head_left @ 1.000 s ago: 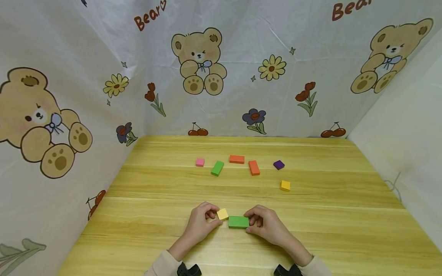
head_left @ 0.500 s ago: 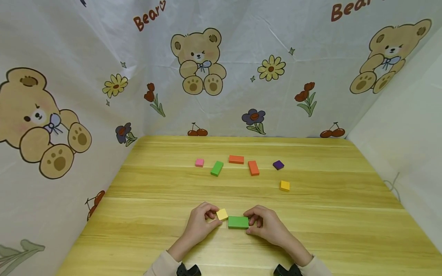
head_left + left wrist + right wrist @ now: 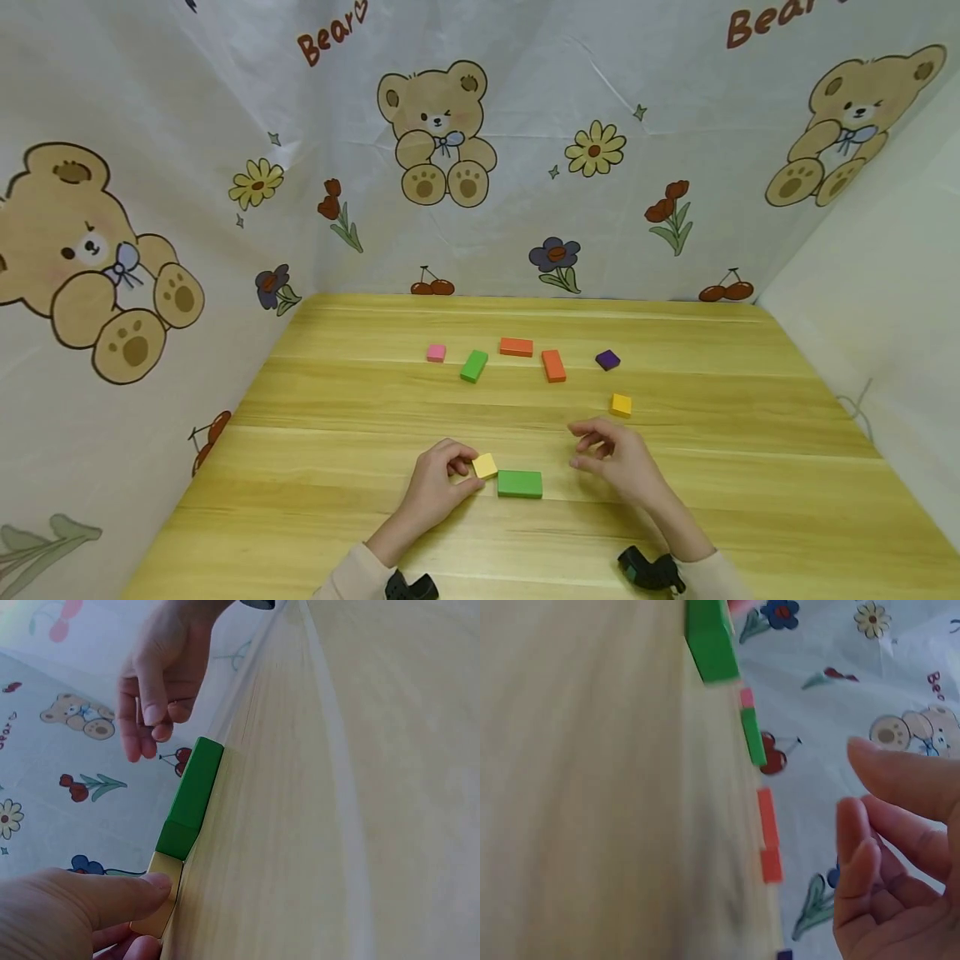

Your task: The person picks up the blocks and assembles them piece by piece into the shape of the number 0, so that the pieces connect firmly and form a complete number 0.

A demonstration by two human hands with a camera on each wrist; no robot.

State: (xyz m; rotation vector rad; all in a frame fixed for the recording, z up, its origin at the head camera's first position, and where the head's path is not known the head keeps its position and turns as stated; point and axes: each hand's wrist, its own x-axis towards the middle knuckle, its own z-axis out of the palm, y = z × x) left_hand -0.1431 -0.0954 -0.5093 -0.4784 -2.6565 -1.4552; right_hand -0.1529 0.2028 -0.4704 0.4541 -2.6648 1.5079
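Note:
My left hand (image 3: 441,483) pinches a small yellow block (image 3: 485,467) between thumb and fingers, low at the tabletop. Beside that block lies a longer green block (image 3: 520,484), its left end right at the yellow one's corner; the left wrist view shows the two end to end. My right hand (image 3: 617,460) is off to the right of the green block, fingers loosely bent, a gap between thumb and fingertips, holding nothing. In the right wrist view the thumb and fingers (image 3: 859,855) stand apart, with the green block at the top.
Farther back on the wooden table (image 3: 337,400) lie a pink block (image 3: 436,353), another green block (image 3: 474,367), two orange blocks (image 3: 517,347), a purple block (image 3: 608,360) and a darker yellow block (image 3: 621,405). A bear-print cloth (image 3: 510,217) hangs behind the table.
My right hand has let go of the green block's right end and moved right and a little back. The left hand keeps its pinch on the yellow block.

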